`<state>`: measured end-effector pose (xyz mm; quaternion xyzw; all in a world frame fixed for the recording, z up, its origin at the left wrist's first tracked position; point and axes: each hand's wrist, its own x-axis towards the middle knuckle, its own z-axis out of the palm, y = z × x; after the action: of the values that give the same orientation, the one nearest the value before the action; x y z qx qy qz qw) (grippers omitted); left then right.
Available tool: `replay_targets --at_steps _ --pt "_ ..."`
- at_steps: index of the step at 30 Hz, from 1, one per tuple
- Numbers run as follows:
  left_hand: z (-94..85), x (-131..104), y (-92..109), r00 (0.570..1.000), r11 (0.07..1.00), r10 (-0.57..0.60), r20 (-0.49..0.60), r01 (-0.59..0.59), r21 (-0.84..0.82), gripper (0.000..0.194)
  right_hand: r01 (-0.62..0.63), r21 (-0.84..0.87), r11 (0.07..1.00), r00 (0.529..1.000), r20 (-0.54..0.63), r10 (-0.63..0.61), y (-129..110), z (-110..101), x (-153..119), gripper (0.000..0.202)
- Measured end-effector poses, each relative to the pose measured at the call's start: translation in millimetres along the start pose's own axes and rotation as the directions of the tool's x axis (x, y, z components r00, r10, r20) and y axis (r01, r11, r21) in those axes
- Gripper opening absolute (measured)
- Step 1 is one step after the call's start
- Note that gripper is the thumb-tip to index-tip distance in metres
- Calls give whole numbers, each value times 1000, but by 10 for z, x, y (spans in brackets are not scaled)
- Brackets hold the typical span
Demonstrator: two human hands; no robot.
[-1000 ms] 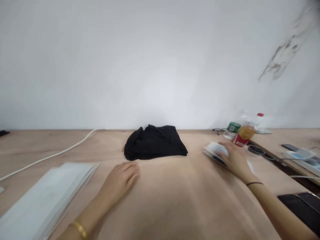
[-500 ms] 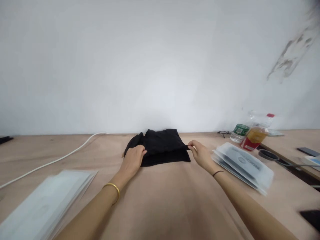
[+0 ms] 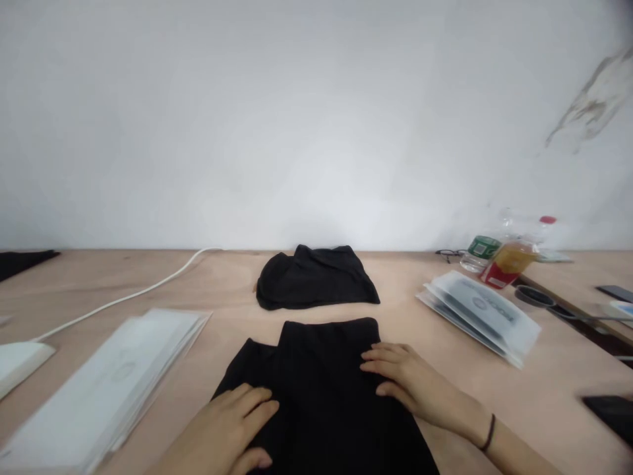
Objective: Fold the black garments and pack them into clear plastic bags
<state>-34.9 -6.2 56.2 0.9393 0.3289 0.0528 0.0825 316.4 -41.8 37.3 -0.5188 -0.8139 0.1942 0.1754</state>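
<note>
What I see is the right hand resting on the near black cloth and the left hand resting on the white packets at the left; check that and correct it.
One part is wrong: the head view shows the left hand on the near black cloth, too. The right hand does rest there.

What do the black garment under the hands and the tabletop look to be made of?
Black garment: matte fabric, probably a knit, judging by its soft edges.
Tabletop: pale wood or plywood, dull finish, judging by its faint grain.
</note>
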Motion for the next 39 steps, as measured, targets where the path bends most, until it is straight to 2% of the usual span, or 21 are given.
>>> replay_targets --at_steps 2,5,7,9,11,13,15,17,19,21,23,26,29,32,35,37,39 --pt "47 137 -29 997 995 -80 -18 79 -58 23 9 37 999 996 -85 -6 107 76 148 28" --pt "72 550 -223 956 964 -239 -172 212 -162 25 -64 117 991 966 -243 91 310 85 466 35" --pt "67 868 -385 924 932 -327 -199 281 -229 24 -112 137 984 955 -258 145 428 67 688 31" --pt "43 1086 -504 919 915 -351 -178 297 -272 16 -141 126 982 951 -257 170 499 51 834 18" --pt "-1 1116 -533 926 917 -329 -187 266 -298 13 -150 105 983 941 -290 174 514 34 838 19" --pt "-47 970 -468 943 931 -265 -200 197 -306 9 -124 82 989 943 -301 143 484 14 707 17" --pt "-80 763 -358 980 957 -133 -151 88 -275 8 -81 65 995 969 -229 94 433 -10 524 12" --pt "-85 638 -271 996 974 -39 -85 19 -225 11 -65 49 997 984 -164 72 389 -37 402 14" --pt "-62 673 -257 994 983 -88 -71 75 -166 19 -61 7 998 989 -136 61 369 -60 412 22" --pt "-32 840 -319 976 972 -205 -72 195 -131 22 -56 -35 998 992 -113 52 370 -73 538 25" --pt "-29 1043 -413 964 958 -267 -12 264 -110 25 -52 -61 997 998 -50 49 377 -83 711 26" --pt "-126 1216 -480 958 954 -280 62 285 -92 26 -63 -86 994 998 -37 60 359 -124 889 10" --pt "-293 1128 -340 956 956 -291 -29 290 -53 14 -67 -118 991 989 -136 51 280 -207 832 16" --pt "-381 817 -51 965 968 -250 -84 251 9 11 -53 -138 989 982 -185 27 163 -301 524 21" --pt "-329 425 205 992 992 -121 24 120 43 13 -25 -169 985 998 -60 15 60 -368 117 16" --pt "-245 213 283 996 998 -60 61 59 6 20 -52 -180 982 999 6 54 -1 -366 -87 6" --pt "-139 83 282 999 998 -51 21 51 -35 34 -113 -171 979 993 -56 105 -69 -287 -179 13"
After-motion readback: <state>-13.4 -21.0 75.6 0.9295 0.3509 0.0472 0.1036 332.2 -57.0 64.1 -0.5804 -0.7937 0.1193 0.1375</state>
